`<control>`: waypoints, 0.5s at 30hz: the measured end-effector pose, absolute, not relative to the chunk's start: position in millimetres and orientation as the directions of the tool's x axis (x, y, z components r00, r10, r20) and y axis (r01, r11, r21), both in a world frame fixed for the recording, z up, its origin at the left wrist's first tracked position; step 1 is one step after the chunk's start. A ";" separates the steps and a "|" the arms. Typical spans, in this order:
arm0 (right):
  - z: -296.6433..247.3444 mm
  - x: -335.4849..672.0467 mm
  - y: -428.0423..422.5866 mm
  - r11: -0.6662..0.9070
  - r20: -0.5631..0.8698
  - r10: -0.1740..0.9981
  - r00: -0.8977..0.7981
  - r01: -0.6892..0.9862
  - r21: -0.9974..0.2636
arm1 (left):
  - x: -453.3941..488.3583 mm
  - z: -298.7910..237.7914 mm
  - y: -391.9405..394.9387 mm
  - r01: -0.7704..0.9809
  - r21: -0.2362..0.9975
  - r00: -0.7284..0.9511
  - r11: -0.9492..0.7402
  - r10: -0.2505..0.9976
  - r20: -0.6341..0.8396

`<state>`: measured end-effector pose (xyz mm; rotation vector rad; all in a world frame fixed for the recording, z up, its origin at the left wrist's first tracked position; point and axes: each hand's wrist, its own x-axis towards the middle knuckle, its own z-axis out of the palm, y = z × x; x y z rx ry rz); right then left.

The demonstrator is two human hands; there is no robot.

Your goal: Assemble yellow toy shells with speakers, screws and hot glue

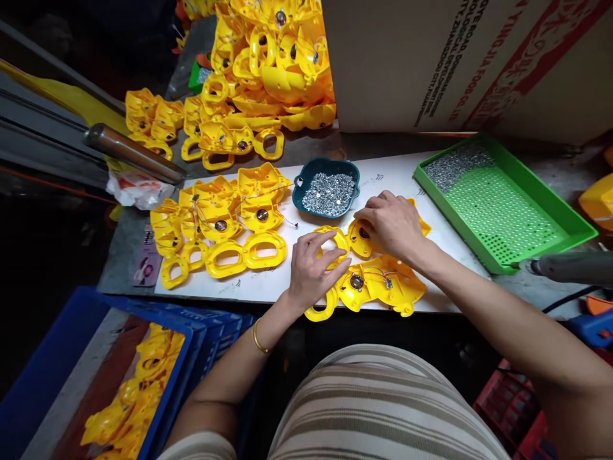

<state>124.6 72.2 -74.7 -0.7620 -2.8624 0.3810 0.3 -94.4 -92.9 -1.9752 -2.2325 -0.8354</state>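
My left hand [311, 265], fingers apart, hovers over the handle rings of two yellow plastic toy shell halves at the front of the table. Under my right hand [390, 222] lies the farther yellow shell [360, 246], with a round metal speaker in it. That hand's fingers are bent together at the shell, and whatever is in them is hidden. Nearer to me is the second yellow shell [400, 294], inner side up, holding a speaker, thin wires and a small circuit board. A dark teal bowl [297, 206] of small silver screws sits just beyond my hands.
Several more yellow shells [215, 207] lie in rows at left, with a big heap [287, 83] behind. A green perforated tray [517, 211] with screws stands at right, before a cardboard box [393, 64]. Below left is a blue crate [186, 358]; a metal-tipped tool [565, 265] juts in at right.
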 end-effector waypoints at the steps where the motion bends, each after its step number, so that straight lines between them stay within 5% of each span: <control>1: -74.3 129.0 74.5 0.813 0.095 0.534 -0.840 0.480 -0.329 | 0.8 -93.7 -90.8 0.932 0.362 -0.179 0.034 0.909 0.377; 8: -74.8 173.7 100.2 0.382 0.078 0.815 -0.575 0.431 -0.818 | 2.4 -106.4 -61.4 0.947 0.319 -0.057 -0.033 0.961 0.270; 15: -96.0 207.5 102.1 -0.038 -0.117 0.907 -0.405 0.198 -0.979 | -18.9 -101.9 -55.1 0.956 0.273 0.049 -0.112 0.973 0.225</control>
